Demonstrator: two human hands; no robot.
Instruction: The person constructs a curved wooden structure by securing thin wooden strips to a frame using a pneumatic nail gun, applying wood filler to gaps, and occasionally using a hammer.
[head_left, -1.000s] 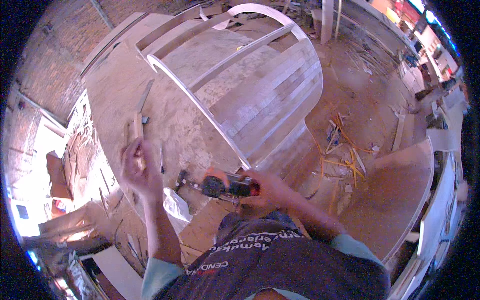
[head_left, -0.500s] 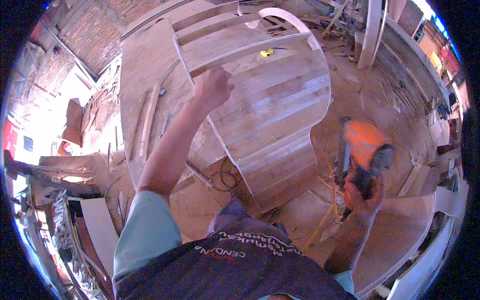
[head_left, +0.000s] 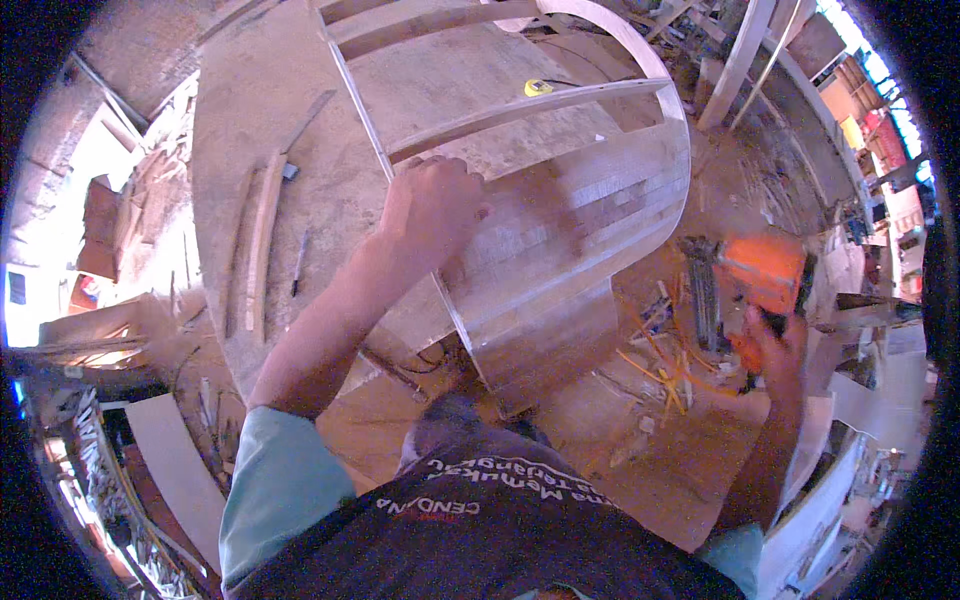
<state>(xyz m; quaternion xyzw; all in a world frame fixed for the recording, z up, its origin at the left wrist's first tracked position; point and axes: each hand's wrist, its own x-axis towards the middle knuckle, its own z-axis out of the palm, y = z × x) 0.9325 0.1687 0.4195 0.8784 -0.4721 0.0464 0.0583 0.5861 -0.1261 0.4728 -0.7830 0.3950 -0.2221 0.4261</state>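
My left hand (head_left: 432, 210) is closed, its fingers curled down over the left part of a curved wooden frame (head_left: 460, 318) covered in narrow wood strips. Whatever those fingers hold is hidden beneath them. Out to the right, away from the frame, my right hand (head_left: 778, 345) grips the handle of an orange nail gun (head_left: 762, 272), which is slightly blurred. A yellow tape measure (head_left: 538, 88) lies beyond my left hand, next to a crosspiece of the frame.
Under the frame spreads a large flat board (head_left: 235, 120). Loose wood strips (head_left: 264, 250) and a pen (head_left: 299, 265) lie on its left side. A yellow-orange hose (head_left: 665, 378) trails over the floor at right. Offcuts and an upright post (head_left: 738, 65) stand beyond.
My right hand has carried the nail gun outward to the right and slightly away from me. My left hand stays closed at the frame. The whole view has shifted slightly.
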